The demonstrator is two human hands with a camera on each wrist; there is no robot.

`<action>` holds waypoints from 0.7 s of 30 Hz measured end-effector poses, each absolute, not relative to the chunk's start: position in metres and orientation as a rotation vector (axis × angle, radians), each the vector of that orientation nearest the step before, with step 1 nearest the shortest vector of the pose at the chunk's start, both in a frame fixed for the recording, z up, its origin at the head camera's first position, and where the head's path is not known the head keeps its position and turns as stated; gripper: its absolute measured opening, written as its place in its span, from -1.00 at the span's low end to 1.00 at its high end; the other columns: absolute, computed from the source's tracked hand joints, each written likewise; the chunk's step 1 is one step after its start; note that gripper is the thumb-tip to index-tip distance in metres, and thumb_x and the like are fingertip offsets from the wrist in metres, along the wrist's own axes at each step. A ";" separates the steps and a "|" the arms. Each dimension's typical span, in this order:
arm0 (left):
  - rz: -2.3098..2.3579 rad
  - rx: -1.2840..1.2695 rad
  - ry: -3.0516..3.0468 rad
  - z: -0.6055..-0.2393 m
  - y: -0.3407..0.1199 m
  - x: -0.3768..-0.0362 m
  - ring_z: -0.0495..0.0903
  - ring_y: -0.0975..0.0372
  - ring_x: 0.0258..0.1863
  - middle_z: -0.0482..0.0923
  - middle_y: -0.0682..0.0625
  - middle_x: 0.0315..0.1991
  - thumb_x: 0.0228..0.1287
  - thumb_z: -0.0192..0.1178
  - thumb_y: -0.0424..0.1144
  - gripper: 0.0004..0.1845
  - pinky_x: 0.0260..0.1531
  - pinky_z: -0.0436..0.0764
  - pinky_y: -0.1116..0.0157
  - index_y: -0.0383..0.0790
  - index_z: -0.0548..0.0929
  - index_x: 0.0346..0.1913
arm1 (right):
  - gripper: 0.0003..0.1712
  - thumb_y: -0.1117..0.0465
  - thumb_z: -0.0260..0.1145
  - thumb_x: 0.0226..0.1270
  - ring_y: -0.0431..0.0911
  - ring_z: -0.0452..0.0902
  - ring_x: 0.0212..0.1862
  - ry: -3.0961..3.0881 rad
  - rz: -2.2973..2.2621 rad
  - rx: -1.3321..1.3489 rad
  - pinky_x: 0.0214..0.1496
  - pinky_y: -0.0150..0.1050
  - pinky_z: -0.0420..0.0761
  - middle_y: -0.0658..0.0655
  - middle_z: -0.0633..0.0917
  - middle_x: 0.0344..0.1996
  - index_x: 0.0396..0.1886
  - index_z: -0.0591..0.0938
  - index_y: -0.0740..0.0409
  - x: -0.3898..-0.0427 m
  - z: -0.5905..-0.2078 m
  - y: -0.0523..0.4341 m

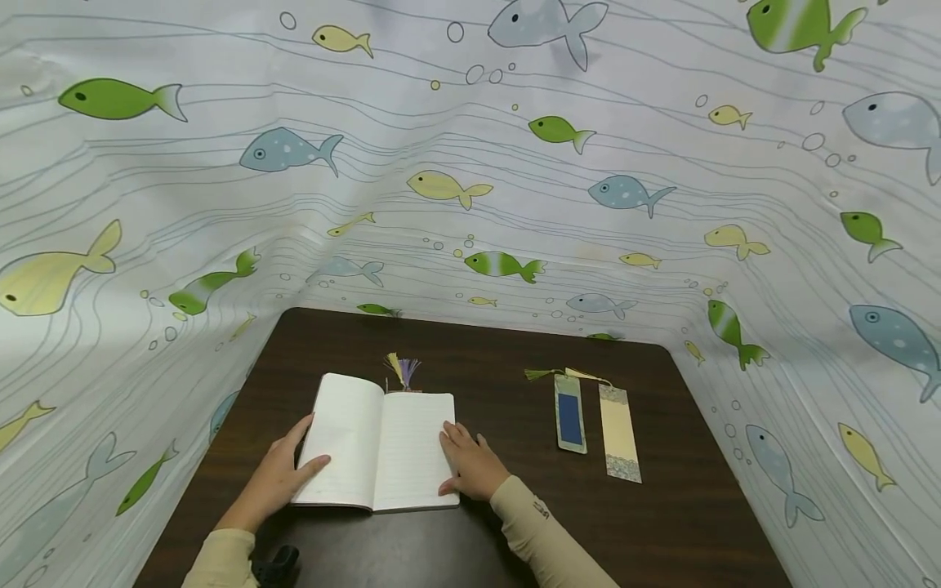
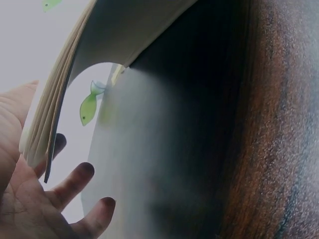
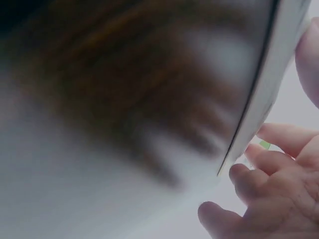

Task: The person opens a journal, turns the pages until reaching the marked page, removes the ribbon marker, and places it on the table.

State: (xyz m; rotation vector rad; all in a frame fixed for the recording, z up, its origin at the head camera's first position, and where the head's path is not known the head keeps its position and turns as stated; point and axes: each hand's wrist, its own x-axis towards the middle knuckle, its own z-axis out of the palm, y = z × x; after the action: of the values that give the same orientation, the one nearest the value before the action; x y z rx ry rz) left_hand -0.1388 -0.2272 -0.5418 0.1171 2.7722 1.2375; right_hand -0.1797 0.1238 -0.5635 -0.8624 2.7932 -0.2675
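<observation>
An open notebook (image 1: 415,449) lies on the dark table, its left page blank and its right page lined. My left hand (image 1: 275,474) grips the left edge, thumb on top of the page and fingers along the outer side. In the left wrist view, the page stack and cover (image 2: 52,99) sit in that hand, with several fingertips beyond the cover. My right hand (image 1: 474,465) rests on the right edge, fingers loosely spread. The right wrist view shows its fingers beside the notebook's edge (image 3: 259,89). Yellow and purple tassels (image 1: 403,370) stick out past the notebook's top edge.
To the right lie two bookmarks: a blue-centred one (image 1: 569,416) with a green tassel and a cream one (image 1: 621,433) with a pale yellow tassel. A fish-printed white sheet (image 1: 470,229) surrounds the dark wooden table (image 1: 691,506). A black object (image 1: 278,565) is near my left wrist.
</observation>
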 end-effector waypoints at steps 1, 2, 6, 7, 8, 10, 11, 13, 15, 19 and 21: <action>1.240 0.118 2.778 -0.542 -0.228 -0.139 0.13 -0.47 0.38 0.07 -0.56 0.48 0.42 0.28 0.04 -0.04 0.21 0.24 -0.45 -0.44 0.01 0.57 | 0.10 -0.22 0.46 0.13 0.12 0.06 0.58 2.805 -0.258 -0.868 0.40 0.27 0.32 0.16 0.19 0.59 0.57 0.28 0.18 -0.180 -0.564 0.124; 1.240 0.119 2.784 -0.542 -0.228 -0.139 0.14 -0.47 0.37 0.07 -0.55 0.48 0.41 0.29 0.04 -0.03 0.20 0.24 -0.45 -0.43 0.01 0.58 | 0.10 -0.23 0.46 0.12 0.13 0.08 0.58 2.821 -0.241 -0.879 0.39 0.28 0.33 0.16 0.21 0.58 0.56 0.30 0.18 -0.180 -0.566 0.123; 1.248 0.133 2.780 -0.543 -0.229 -0.138 0.12 -0.48 0.37 0.04 -0.55 0.49 0.41 0.29 0.03 -0.02 0.18 0.23 -0.47 -0.38 -0.02 0.59 | 0.03 -0.29 0.47 0.07 0.13 0.24 0.51 2.942 -0.105 -0.961 0.33 0.30 0.41 0.15 0.37 0.49 0.46 0.45 0.14 -0.181 -0.570 0.121; 1.244 0.133 2.775 -0.543 -0.229 -0.138 0.12 -0.48 0.38 0.04 -0.55 0.49 0.41 0.29 0.04 -0.02 0.18 0.23 -0.47 -0.38 -0.02 0.60 | 0.00 -0.30 0.48 0.05 0.13 0.29 0.48 2.983 -0.069 -0.985 0.31 0.30 0.43 0.15 0.42 0.45 0.42 0.50 0.12 -0.181 -0.570 0.120; 1.240 0.135 2.770 -0.543 -0.229 -0.138 0.12 -0.48 0.38 0.04 -0.54 0.50 0.41 0.29 0.04 -0.02 0.18 0.23 -0.47 -0.38 -0.03 0.60 | -0.03 -0.31 0.48 0.03 0.13 0.33 0.45 3.022 -0.032 -1.005 0.30 0.30 0.44 0.14 0.47 0.41 0.38 0.54 0.10 -0.181 -0.569 0.120; 1.232 0.134 2.763 -0.543 -0.229 -0.138 0.12 -0.48 0.38 0.04 -0.54 0.50 0.41 0.28 0.04 -0.02 0.18 0.23 -0.47 -0.37 -0.03 0.60 | -0.08 -0.33 0.48 0.00 0.12 0.40 0.41 3.086 0.021 -1.025 0.28 0.29 0.46 0.15 0.54 0.33 0.31 0.60 0.06 -0.181 -0.569 0.118; 1.230 0.137 2.762 -0.543 -0.229 -0.138 0.12 -0.48 0.38 0.04 -0.54 0.50 0.42 0.28 0.04 -0.03 0.19 0.23 -0.46 -0.37 -0.02 0.60 | -0.07 -0.34 0.48 -0.01 0.13 0.41 0.40 3.111 0.038 -1.017 0.28 0.29 0.46 0.16 0.55 0.32 0.31 0.60 0.06 -0.181 -0.568 0.117; 1.223 0.137 2.759 -0.542 -0.229 -0.139 0.12 -0.47 0.38 0.04 -0.54 0.50 0.42 0.28 0.04 -0.03 0.20 0.23 -0.46 -0.37 -0.02 0.60 | 0.02 -0.36 0.48 -0.02 0.13 0.39 0.42 3.134 0.047 -0.957 0.31 0.28 0.44 0.20 0.52 0.35 0.37 0.53 0.11 -0.180 -0.568 0.115; 1.222 0.136 2.757 -0.542 -0.229 -0.138 0.12 -0.47 0.38 0.05 -0.53 0.50 0.42 0.28 0.04 -0.03 0.20 0.23 -0.46 -0.37 -0.01 0.60 | 0.14 -0.37 0.48 -0.02 0.15 0.34 0.45 3.139 0.044 -0.885 0.33 0.28 0.42 0.26 0.45 0.41 0.46 0.42 0.20 -0.179 -0.568 0.114; 1.218 0.139 2.759 -0.542 -0.230 -0.138 0.12 -0.47 0.38 0.06 -0.54 0.49 0.42 0.28 0.05 -0.04 0.20 0.23 -0.46 -0.38 0.00 0.59 | 0.30 -0.39 0.47 0.00 0.17 0.27 0.49 3.127 0.016 -0.794 0.36 0.30 0.36 0.31 0.35 0.48 0.54 0.24 0.34 -0.180 -0.570 0.112; 1.219 0.146 2.762 -0.542 -0.230 -0.138 0.12 -0.47 0.38 0.06 -0.54 0.49 0.42 0.28 0.03 -0.04 0.21 0.23 -0.45 -0.39 0.00 0.59 | 0.29 -0.38 0.47 0.00 0.17 0.26 0.50 3.114 -0.039 -0.794 0.37 0.33 0.33 0.31 0.36 0.48 0.53 0.24 0.35 -0.180 -0.571 0.112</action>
State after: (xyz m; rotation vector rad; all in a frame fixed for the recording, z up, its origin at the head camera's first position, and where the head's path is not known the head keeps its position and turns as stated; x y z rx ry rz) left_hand -0.1379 -0.2296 -0.5420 0.1462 2.7617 1.2192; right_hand -0.1802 0.1124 -0.5711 -0.7940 3.1144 -0.0388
